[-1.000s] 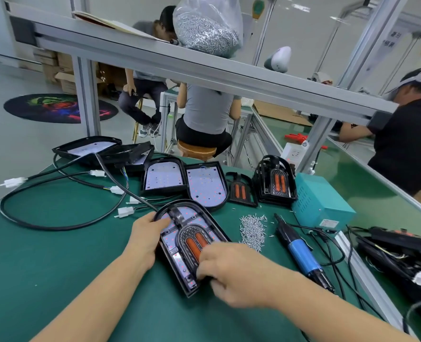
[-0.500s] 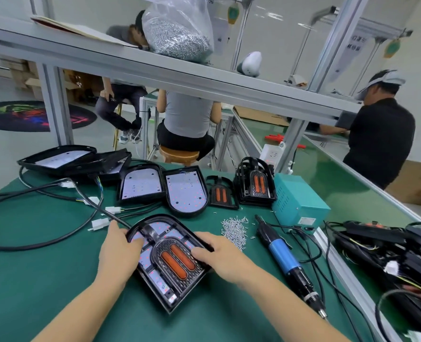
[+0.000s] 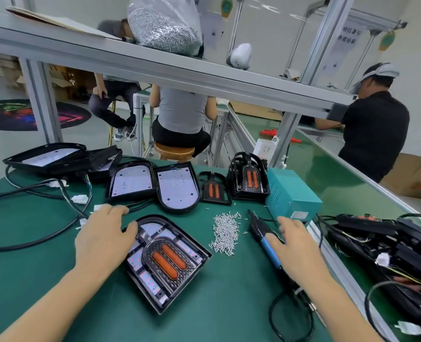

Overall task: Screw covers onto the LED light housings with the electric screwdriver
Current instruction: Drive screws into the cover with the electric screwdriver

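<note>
Left hand (image 3: 103,239): fingers relaxed and spread, resting on the upper left rim of the LED light housing (image 3: 166,261), holding nothing. Right hand (image 3: 297,243): fingers extended and slightly blurred, positioned over the electric screwdriver (image 3: 266,240); whether it touches the tool cannot be determined, and no grip is evident.

The housing lies flat on the green table (image 3: 31,280) towards its near edge, between the two hands, with a cover (image 3: 167,261) bearing two orange strips seated in it. The screwdriver lies on the table towards the right edge, tip pointing to the far side.

A loose pile of screws (image 3: 225,233) sits between housing and screwdriver. Further housings (image 3: 177,191) lie in a row towards the far edge, beside a stack of covers (image 3: 249,178). A teal power box (image 3: 292,196) stands just beyond the screwdriver. Black cables (image 3: 31,193) cross the left side of the table.
</note>
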Demonstrator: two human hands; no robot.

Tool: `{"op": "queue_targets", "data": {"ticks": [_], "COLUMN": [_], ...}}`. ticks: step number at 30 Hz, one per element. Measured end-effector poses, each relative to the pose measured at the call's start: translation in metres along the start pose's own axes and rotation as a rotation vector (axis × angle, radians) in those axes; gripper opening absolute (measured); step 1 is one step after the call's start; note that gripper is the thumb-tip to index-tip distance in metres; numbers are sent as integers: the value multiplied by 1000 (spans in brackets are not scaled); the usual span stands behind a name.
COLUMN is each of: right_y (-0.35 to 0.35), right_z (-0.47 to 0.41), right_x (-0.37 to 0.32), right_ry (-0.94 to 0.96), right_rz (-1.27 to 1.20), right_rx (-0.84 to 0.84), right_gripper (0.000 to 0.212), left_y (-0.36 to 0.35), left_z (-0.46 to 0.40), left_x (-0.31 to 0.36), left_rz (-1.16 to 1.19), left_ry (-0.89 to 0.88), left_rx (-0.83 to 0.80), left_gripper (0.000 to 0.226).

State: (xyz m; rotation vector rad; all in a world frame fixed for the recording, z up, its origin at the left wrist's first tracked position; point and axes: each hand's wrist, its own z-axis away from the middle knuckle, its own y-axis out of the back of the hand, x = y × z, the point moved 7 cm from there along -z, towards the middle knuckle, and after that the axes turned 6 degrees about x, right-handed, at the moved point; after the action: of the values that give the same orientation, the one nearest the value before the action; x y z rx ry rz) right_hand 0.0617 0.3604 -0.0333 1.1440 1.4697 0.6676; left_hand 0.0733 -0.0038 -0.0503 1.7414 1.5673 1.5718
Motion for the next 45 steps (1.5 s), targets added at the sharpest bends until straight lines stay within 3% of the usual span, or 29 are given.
{"op": "queue_targets", "data": {"ticks": [2, 4, 6, 11, 16, 25, 29, 31, 35, 40, 45], "right_y": [1, -7, -17, -32, -36, -42, -43, -45, -47, -49, -49], "right_z": [2, 5, 7, 8, 2, -4, -5, -5, -8, -11, -16], "right_x": [22, 35, 41, 45, 45, 46, 46, 47, 47, 48, 45], "right_ry": [-74, -123, -158, -217, -211, -240, -244, -234, -236, -241, -244], "right_rz": [100, 157, 166, 127, 140, 147, 121, 123, 163, 199, 243], "right_rx": [-54, -137, -195, -244, -232, -197, -184, -197, -239, -251, -273], "right_gripper": [32, 39, 47, 44, 45, 42, 61, 75, 75, 61, 48], "left_y": [7, 1, -17, -85, -127, -140, -139, -138, -135, -125, -100], "left_z": [-7, -13, -17, -18, -16, -11, -8, -6, -2, -3, -10], "left_x": [26, 62, 100, 163, 165, 170, 173, 174, 177, 177, 164], "left_rz": [68, 169, 203, 100, -41, -173, -249, -277, -299, -210, 109], "left_ry": [-101, -204, -291, -443, -500, -601, -612, -608, -590, -525, -453], "left_rx": [62, 21, -118, -500, -653, -569, -522, -514, -521, -500, -382], "left_gripper": [27, 17, 8, 18, 25, 22, 16, 26, 18, 18, 23]}}
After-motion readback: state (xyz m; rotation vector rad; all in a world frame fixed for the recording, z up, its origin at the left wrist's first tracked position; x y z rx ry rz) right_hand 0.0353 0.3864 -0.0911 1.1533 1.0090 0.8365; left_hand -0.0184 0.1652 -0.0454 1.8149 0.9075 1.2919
